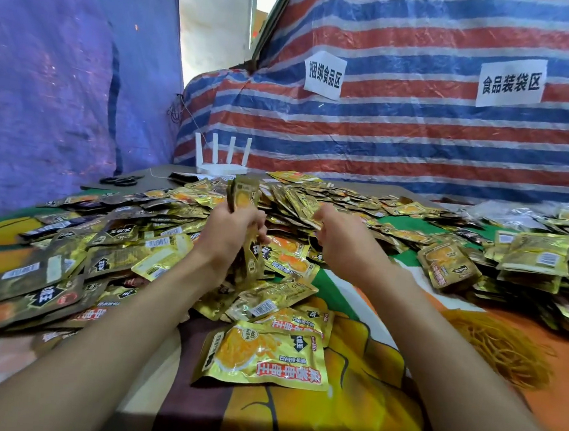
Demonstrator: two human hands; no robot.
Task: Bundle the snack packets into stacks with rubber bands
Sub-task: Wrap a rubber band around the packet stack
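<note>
Stacking step: left hand (232, 226) grips an upright stack of snack packets (243, 194) above the loose heap (157, 238) on the desk (387, 327). Right hand (335, 233) curls into the heap; grip not discernible. Suggest squaring the edges before fetching rubber bands (502, 347), lying near the right forearm.

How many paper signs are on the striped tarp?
2. Left sign hangs on the tarp toward its left end; right sign hangs farther right, at about the same height. More could lie outside the frame.
</note>
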